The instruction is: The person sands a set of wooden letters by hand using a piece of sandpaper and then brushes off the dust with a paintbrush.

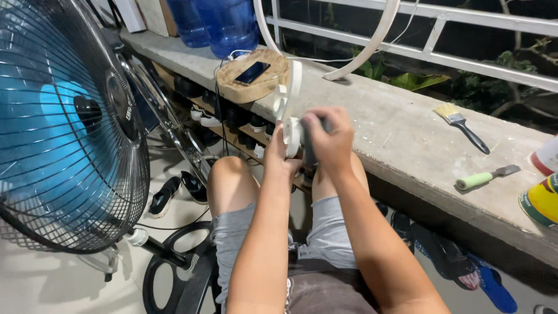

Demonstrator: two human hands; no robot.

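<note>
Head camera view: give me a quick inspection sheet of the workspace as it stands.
Surface: concrete ledge, dusty, pale flecks.
Job's things: white plastic part held upright; grey piece pressed to it.
Clutter: paintbrush, green-handled scraper, paint cans, phone on wooden round, blue water jugs.
Grippers: left hand grips the part; right hand holds the grey piece.
Cables: white lead across ledge; black cord on floor.
Surroundings: standing fan, shoes under ledge, white railing, plants beyond.
</note>
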